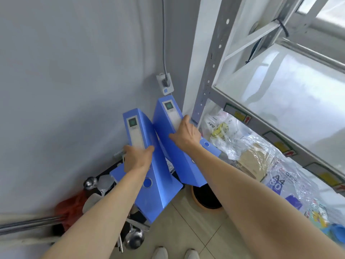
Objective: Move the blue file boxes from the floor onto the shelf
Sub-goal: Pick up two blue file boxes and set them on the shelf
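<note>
Two blue file boxes with white spine labels are lifted off the floor in front of me. My left hand (137, 157) grips the spine of the left blue file box (158, 184). The right blue file box (168, 126) is held by my right hand (185, 133), close to the shelf post. The grey metal shelf (233, 101) stands at the right, its white board (291, 90) bare. A third blue box (209, 146) partly shows behind my right wrist.
The lower shelf level holds plastic bags and paper packs (261, 156). Metal ladles and utensils (104, 186) and a red cloth (69, 206) lie on the floor at the left. A round dark bin (205, 199) sits on the tiles. A wall socket (165, 84) is above the boxes.
</note>
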Demonstrator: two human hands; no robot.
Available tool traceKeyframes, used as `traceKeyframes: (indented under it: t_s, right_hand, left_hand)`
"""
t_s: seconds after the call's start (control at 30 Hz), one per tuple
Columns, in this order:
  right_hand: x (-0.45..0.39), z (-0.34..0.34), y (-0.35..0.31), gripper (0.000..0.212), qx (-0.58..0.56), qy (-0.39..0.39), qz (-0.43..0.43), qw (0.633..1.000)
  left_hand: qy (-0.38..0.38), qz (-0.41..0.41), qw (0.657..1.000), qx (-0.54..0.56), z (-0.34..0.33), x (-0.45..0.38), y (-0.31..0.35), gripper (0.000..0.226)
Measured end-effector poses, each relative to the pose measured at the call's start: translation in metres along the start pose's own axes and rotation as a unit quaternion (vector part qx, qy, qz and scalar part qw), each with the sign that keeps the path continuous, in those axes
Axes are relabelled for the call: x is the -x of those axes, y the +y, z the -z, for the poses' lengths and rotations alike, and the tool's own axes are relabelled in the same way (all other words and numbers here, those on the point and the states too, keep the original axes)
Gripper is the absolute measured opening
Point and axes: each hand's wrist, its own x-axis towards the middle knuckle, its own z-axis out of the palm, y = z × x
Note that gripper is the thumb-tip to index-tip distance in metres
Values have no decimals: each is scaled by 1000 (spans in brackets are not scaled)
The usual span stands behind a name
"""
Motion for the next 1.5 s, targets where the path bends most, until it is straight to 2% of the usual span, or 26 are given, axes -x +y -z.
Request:
traceKeyframes:
  t_s: [0.1, 0.27, 0.4, 0.53, 0.67, 0.8, 0.93, 1.03, 1.27, 1.5]
  right_hand:
    - [36, 27, -15, 54, -37, 49, -18, 998]
    - [94, 66, -30, 49, -173, 124, -45, 976]
    - [133, 95, -32, 64, -269, 192, -47, 943]
    - [171, 118, -30, 65, -378, 263, -34, 887]
    - [196, 134, -18, 69, -458, 355, -14, 815]
    - [190, 152, 3, 72, -477, 443, -24, 759]
    - [156, 169, 23, 72, -477, 495, -42, 725]
    - [122, 184, 38, 72, -477, 513, -45, 712]
    - [38, 221, 64, 74, -435, 544, -36, 717]
    - [-16, 233, 86, 75, -432, 550, -38, 714]
  left_hand:
    - [29, -58, 998, -8, 17, 34, 30, 44]
    - [62, -146, 987, 8, 52, 90, 65, 44]
    - [74, -220, 972, 31, 78, 132, 81, 46]
    - [58, -306, 948, 64, 89, 171, 91, 52]
    - [34, -376, 922, 82, 79, 204, 105, 67]
    - [3, -449, 890, 81, 54, 223, 127, 69]
    - [-85, -477, 866, 124, 13, 225, 156, 61]
    - [-98, -481, 862, 127, -26, 212, 179, 61]
    - [-144, -506, 835, 163, -104, 180, 239, 64]
    - [-153, -528, 821, 154, -153, 159, 273, 68]
